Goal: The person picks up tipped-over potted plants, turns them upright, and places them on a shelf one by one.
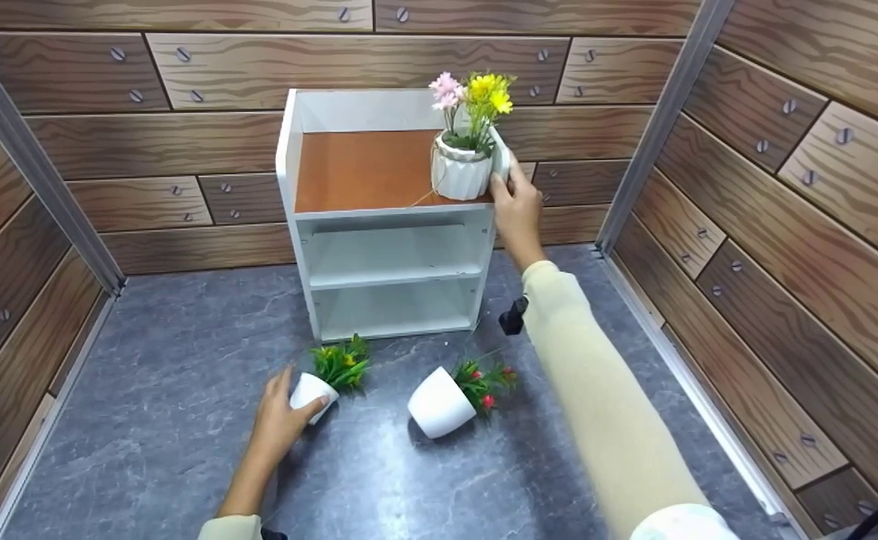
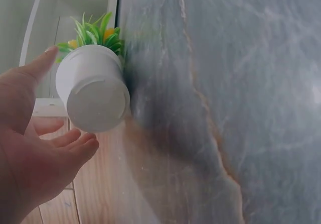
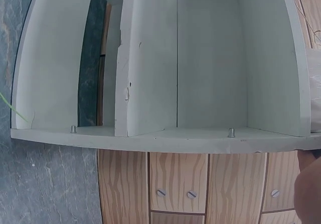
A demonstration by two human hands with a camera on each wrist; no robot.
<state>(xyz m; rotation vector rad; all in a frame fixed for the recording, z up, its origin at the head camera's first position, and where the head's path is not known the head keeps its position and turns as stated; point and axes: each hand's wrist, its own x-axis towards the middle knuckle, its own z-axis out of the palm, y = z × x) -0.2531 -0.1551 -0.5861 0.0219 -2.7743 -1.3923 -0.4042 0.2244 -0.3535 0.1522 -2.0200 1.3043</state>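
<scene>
A white shelf unit with a brown top stands against the back wall. On the right of its top is a ribbed white flowerpot with pink and yellow flowers. My right hand grips the unit's right side panel near the top, right beside this pot. On the floor, a small white pot with green leaves and yellow blooms lies tipped over. Spread around it are the thumb and fingers of my left hand, with a gap to the pot in the left wrist view.
Another white pot with red flowers lies on its side on the grey marbled floor, right of the left hand. Below the top, the unit has an inner shelf. Wood-patterned walls enclose the space on three sides.
</scene>
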